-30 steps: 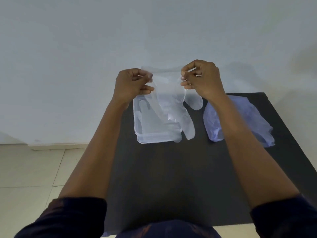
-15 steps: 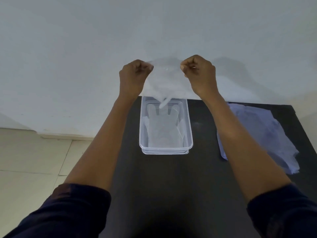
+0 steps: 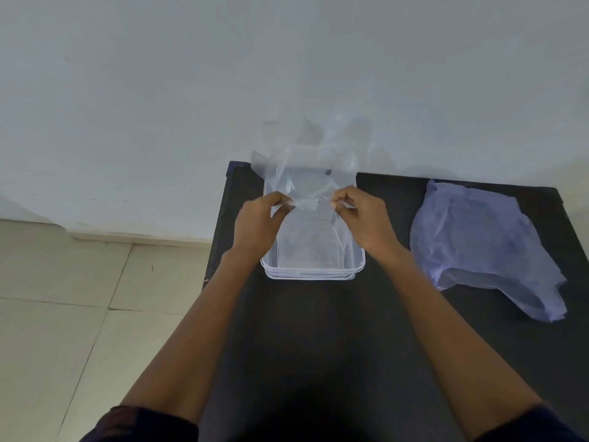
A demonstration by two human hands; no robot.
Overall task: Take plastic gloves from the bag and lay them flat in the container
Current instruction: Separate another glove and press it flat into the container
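A clear plastic glove is stretched between both hands over the far half of the clear plastic container. My left hand pinches its cuff on the left and my right hand pinches it on the right. The glove's fingers fan out past the container's far end, toward the wall. More clear gloves lie flat on the container's bottom. The pale blue plastic bag lies crumpled to the right of the container.
The container and bag rest on a black table pushed against a white wall. The table's left edge runs just beside the container, with a tiled floor below it.
Both hands have come down from in front of the wall to just above the container, and the glove now points away from me instead of hanging down.
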